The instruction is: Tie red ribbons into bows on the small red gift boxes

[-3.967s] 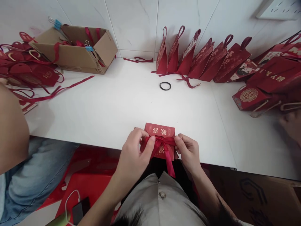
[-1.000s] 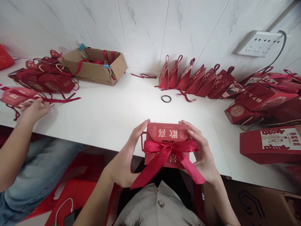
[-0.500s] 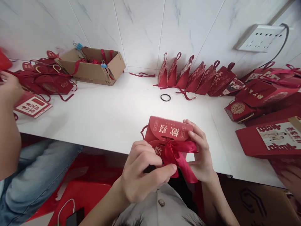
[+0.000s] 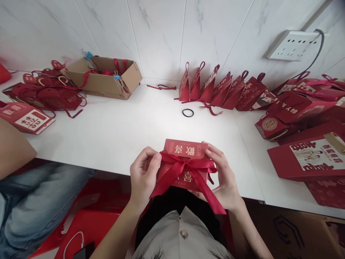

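Note:
A red gift box (image 4: 180,148) with gold Chinese characters is held just over the table's front edge. Across its front lies a satin ribbon (image 4: 198,164) tied in a bow, with two long tails hanging down. My right hand (image 4: 225,178) grips the box's right side, fingers on top and thumb below. At the left edge, my left hand (image 4: 144,176) is closed, its thumb against the bow's left loop and the box's side. What lies under its fingertips is partly hidden.
A cardboard carton (image 4: 102,81) with ribbons stands by the wall, beside piled red boxes (image 4: 51,93). Upright red bags (image 4: 206,90) line the wall. More red boxes (image 4: 304,108) crowd the right. A black ring (image 4: 188,113) lies mid-table. Another person's arm (image 4: 13,151) reaches in from the left.
My left hand has moved from the bow's front to the box's left edge. The bow now spreads with a loop to each side. The neighbour's hand has left view.

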`<state>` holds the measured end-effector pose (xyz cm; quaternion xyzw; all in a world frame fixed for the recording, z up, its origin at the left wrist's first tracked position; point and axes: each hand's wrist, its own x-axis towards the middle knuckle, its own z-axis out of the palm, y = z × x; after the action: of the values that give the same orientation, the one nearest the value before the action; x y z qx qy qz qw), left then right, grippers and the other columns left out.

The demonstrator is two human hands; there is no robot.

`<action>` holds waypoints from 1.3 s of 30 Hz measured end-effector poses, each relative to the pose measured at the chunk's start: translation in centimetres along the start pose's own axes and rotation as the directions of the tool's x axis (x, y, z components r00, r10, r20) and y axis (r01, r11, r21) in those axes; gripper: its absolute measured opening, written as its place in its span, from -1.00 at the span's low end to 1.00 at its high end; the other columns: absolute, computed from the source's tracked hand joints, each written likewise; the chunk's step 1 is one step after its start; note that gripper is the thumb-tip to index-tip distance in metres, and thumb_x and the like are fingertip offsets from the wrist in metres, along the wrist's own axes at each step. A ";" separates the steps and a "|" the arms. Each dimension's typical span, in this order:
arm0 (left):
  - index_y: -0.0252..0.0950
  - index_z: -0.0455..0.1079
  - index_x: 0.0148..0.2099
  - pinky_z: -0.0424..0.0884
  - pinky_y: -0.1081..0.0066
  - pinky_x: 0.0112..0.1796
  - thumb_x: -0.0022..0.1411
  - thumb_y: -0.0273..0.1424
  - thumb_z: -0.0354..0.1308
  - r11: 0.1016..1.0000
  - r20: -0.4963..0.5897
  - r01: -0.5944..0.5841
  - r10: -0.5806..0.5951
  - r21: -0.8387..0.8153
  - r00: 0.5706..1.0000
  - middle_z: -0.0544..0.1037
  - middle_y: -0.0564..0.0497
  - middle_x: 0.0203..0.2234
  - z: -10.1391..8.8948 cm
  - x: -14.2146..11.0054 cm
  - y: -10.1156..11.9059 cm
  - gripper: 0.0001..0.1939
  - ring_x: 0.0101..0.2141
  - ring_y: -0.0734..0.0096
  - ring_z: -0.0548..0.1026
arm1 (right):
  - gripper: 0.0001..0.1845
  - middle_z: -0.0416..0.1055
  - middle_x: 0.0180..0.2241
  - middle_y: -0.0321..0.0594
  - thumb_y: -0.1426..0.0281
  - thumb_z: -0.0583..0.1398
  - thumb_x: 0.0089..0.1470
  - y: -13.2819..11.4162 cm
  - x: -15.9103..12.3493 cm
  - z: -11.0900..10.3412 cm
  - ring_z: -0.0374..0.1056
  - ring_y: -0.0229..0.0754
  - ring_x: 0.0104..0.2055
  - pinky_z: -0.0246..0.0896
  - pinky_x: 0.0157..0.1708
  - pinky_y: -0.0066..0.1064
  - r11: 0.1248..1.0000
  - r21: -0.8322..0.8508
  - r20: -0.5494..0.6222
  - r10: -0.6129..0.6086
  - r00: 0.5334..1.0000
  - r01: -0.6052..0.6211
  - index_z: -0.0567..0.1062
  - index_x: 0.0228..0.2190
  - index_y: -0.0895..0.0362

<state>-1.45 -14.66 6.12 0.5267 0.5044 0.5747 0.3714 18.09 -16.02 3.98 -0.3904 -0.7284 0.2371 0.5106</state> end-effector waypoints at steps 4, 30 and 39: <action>-0.27 0.29 -0.37 0.32 0.48 -0.43 0.21 -0.25 0.04 0.970 -0.007 0.133 -0.137 -0.202 0.991 0.35 0.07 -0.51 0.4 0.9 -2.7 -0.80 -0.46 0.47 0.36 | -0.10 0.16 0.14 -0.08 0.31 0.39 -0.19 0.5 -0.1 0.5 0.18 0.08 0.14 0.18 0.07 -0.01 0.931 0.183 -0.035 0.328 0.944 -0.316 0.12 0.15 -0.06; -0.23 0.30 -0.06 0.38 0.24 -0.14 0.24 -0.16 0.00 0.973 0.243 0.132 -0.177 0.189 0.954 0.45 -0.11 -0.11 1.2 0.3 -9.8 -0.68 -0.10 0.18 0.43 | -0.41 0.37 -0.04 -0.08 0.02 0.17 0.03 2.0 0.1 2.7 0.29 0.04 0.04 0.26 0.00 -0.02 0.315 0.791 0.115 0.766 0.633 -0.525 0.25 0.02 0.04; -0.13 -0.06 0.27 0.23 -0.02 0.09 -0.01 -0.05 0.21 0.998 0.185 0.033 -0.022 -0.059 0.983 0.13 -0.19 0.21 0.1 0.3 -9.8 -0.14 0.18 -0.12 0.16 | -0.08 -0.24 0.30 -0.12 0.36 0.26 -0.02 6.0 -0.2 4.5 -0.06 0.04 0.29 0.12 0.15 -0.13 0.928 0.083 0.213 0.339 0.916 -0.363 -0.08 0.25 -0.13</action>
<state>-2.44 -12.24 -3.36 0.5587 0.4572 0.5336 0.4405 15.94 -12.41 -2.23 -0.4583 -0.6772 0.4056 0.4085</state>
